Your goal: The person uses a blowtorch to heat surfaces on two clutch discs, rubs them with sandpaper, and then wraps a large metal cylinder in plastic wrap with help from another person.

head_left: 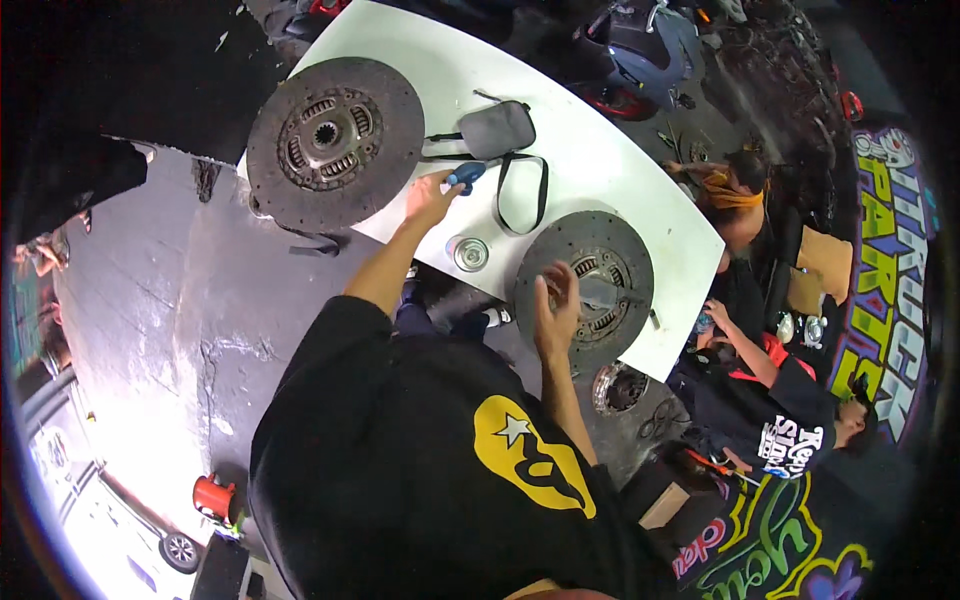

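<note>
Colourful wall lettering (872, 270), white table (600, 165), blue object (468, 176) in left hand (428, 200)

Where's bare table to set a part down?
Bare: white table right of the grey pouch and beyond the right disc, out to the far edge. Crowded: between that and the left disc, with clear jar, strap, blue object and left hand.

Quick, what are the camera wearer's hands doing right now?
Left hand: appears closed on a small, smooth, dark-blue object.
Right hand: partly open, apparently empty, over the nearer dark, round, spring-fitted disc.
</note>
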The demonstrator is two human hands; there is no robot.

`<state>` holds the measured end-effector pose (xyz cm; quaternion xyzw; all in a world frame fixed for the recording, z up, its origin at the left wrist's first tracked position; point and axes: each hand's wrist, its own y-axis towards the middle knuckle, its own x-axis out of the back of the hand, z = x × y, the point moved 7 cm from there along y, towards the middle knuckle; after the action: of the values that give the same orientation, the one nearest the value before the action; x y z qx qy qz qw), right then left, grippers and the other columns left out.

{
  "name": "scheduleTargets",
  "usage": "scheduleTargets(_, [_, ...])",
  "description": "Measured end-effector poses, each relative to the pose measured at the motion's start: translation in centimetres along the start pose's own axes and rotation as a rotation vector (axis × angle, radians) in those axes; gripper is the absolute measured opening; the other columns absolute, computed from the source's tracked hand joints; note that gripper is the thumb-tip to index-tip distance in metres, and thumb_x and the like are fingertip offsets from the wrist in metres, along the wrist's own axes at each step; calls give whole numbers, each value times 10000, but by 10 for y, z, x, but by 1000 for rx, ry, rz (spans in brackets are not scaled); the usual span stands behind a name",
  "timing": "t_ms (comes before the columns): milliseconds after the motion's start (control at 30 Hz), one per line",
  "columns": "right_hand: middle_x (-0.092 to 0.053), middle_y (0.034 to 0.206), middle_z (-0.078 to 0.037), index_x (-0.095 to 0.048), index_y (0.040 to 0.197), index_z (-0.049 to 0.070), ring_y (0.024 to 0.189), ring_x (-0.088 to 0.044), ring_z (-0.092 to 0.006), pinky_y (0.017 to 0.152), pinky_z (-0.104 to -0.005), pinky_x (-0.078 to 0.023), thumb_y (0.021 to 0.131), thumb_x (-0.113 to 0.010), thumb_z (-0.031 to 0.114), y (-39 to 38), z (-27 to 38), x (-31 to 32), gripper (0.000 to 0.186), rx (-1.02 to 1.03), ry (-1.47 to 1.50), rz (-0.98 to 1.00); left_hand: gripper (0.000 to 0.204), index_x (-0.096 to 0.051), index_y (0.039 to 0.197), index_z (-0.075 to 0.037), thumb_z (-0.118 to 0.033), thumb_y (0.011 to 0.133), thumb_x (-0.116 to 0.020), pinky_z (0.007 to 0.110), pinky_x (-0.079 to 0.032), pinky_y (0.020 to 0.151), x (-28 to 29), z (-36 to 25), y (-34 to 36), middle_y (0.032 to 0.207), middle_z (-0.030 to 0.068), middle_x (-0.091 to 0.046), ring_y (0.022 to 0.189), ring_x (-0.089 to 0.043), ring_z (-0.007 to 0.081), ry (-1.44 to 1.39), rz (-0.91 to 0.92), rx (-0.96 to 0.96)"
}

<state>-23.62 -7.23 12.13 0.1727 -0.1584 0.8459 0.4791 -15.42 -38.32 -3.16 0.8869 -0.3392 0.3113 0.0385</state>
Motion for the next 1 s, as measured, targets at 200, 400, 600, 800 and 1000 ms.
scheduleTargets(200, [-697, 1164, -201, -502, 1395, -72, 882, -719, -206, 737, -320, -576, 1029, -618, 459, 59, 57, -89, 656, -388, 412, 386, 450, -707, 1292, -109, -169, 851, -773, 424, -518, 979, 87, -112, -81, 1316, 68, -705, 1100, -699, 263, 98, -217, -544])
scheduleTargets(400, [-700, 906, -85, -546, 1306, -85, 720, -662, -127, 630, -262, -542, 995, -699, 326, 71, 88, -103, 538, -188, 364, 418, 629, -665, 1346, -168, -130, 735, -814, 462, -421, 1066, 101, -147, -128, 1406, 28, -627, 1190, -621, 227, 152, -241, -642])
scheduleTargets(600, [-716, 984, -194, -548, 1372, -22, 865, -704, -272, 759, -380, -546, 949, -726, 273, 53, 91, -66, 545, 309, -389, 443, 1031, -389, 1559, -104, -230, 691, -933, 447, -414, 1163, 65, -59, -135, 1511, 156, -504, 1396, -477, 346, -230, 50, -179])
scheduleTargets(800, [-689, 1086, -282, -525, 1342, 4, 1005, -668, -476, 854, -497, -545, 909, -738, 238, 32, 74, -87, 536, 365, -584, 588, 1072, -325, 1602, -194, -318, 719, -919, 460, -418, 1161, 3, -33, -138, 1516, 191, -494, 1400, -477, 382, -223, 364, -198])
scheduleTargets(1000, [-665, 1203, -253, -487, 1391, 52, 1033, -670, -458, 869, -512, -547, 902, -730, 217, 24, 86, -105, 570, 515, -684, 672, 681, -586, 1327, -127, -268, 739, -900, 446, -503, 1034, -21, -23, -123, 1306, 125, -653, 1215, -623, 343, -301, 350, -289])
